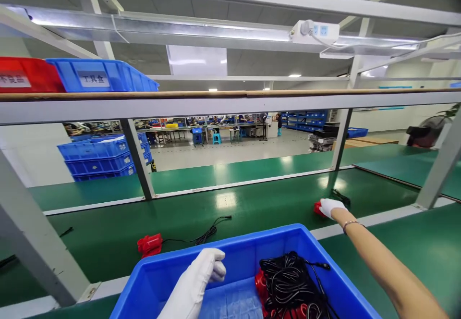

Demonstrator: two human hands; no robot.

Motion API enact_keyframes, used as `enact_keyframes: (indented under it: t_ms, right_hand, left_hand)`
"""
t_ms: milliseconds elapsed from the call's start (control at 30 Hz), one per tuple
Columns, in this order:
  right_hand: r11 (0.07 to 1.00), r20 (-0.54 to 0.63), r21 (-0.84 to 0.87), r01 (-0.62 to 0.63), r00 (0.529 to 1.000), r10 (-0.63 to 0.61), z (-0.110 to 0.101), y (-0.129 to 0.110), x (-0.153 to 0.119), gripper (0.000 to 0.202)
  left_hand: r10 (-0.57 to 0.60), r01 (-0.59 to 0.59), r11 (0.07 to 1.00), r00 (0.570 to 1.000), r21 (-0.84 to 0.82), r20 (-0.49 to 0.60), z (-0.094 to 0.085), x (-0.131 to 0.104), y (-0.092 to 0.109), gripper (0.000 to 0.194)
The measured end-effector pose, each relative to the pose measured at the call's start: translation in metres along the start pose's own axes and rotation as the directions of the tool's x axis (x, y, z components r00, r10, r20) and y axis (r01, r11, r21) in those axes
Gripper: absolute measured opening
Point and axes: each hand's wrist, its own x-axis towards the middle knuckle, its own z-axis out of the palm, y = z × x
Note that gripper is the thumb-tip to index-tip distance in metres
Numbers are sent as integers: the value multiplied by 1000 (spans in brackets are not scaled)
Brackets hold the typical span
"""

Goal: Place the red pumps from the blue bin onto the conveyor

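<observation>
My right hand (332,207), in a white glove, is closed on a red part (318,208) over the green surface at the right, with a black cable (341,197) beside it. My left hand (212,265), also gloved in white, hovers over the left side of a blue bin (230,245), its fingers curled; whether anything is in them is hidden. Inside the bin's right half lie bundled black cables (290,280) with red parts (261,285). Another red part (150,245) with a black cable (206,235) rests on the green surface behind the bin's left corner.
Grey frame posts (137,158) (341,139) rise from the green bench. A shelf beam (230,105) crosses above, bearing a red bin (32,76) and a blue bin (104,75). Stacked blue crates (103,158) stand behind at left. People are far off.
</observation>
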Motion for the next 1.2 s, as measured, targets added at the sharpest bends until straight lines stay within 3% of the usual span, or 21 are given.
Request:
enact_keyframes:
  t_ms: [100, 200, 300, 367, 433, 467, 567, 600, 633, 667, 733, 800, 867, 1000, 1200]
  right_hand:
    - [999, 30, -47, 16, 999, -15, -1, -8, -8, 28]
    - [994, -15, -83, 69, 997, -71, -28, -13, -20, 32]
    - [981, -69, -107, 165, 983, -173, -58, -20, -45, 35]
    - [962, -95, -114, 248, 961, -259, -72, -25, -73, 37]
    - [933, -120, -114, 340, 928, -353, -80, -32, -111, 39]
    - [914, -130, -112, 389, 907, -401, -81, -36, -134, 40]
    - [845, -135, -92, 526, 834, -534, -76, -52, -201, 41]
    - [820, -124, -77, 567, 811, -572, -71, -58, -221, 41]
    - [795, -108, -59, 603, 788, -606, -65, -64, -238, 40]
    - [773, -90, -38, 633, 768, -634, -58, -70, -252, 40]
    - [747, -45, 4, 665, 746, -664, -42, -81, -267, 43]
    - [761, 10, 32, 648, 761, -649, -24, -93, -268, 56]
    - [799, 75, 43, 600, 796, -601, -9, -104, -260, 71]
    - [844, 177, 46, 534, 827, -533, 7, -123, -244, 71]
    - [822, 195, 71, 566, 800, -568, 9, -124, -255, 49]
  left_hand:
    - [110, -110, 993, 994, 37, 3, 5, -15, 3, 39]
    - [177, -198, 941, 979, 273, 98, 9, -33, 10, 41]
    - [181, -260, 783, 964, 565, 194, 16, -50, 8, 36]
    - [258, -401, 624, 916, 670, 308, 29, -61, 0, 34]
    - [355, -618, 422, 786, 664, 506, 52, -71, -11, 37]
    - [381, -732, 313, 680, 605, 626, 68, -76, -17, 41]
    - [385, -958, -20, 258, 287, 886, 126, -86, -30, 39]
    - [366, -972, -104, 160, 211, 917, 146, -88, -33, 36]
    - [345, -974, -161, 95, 159, 934, 164, -88, -34, 36]
    - [309, -974, -187, 63, 126, 949, 180, -88, -34, 41]
    - [194, -972, -167, 133, 166, 972, 203, -85, -32, 56]
    - [75, -968, -137, 202, 210, 977, 214, -82, -31, 62]
    - [17, -967, -123, 222, 223, 975, 214, -79, -32, 62]
    - [28, -968, -166, 187, 189, 982, 192, -79, -42, 52]
    - [70, -975, -198, 92, 104, 993, 134, -82, -76, 32]
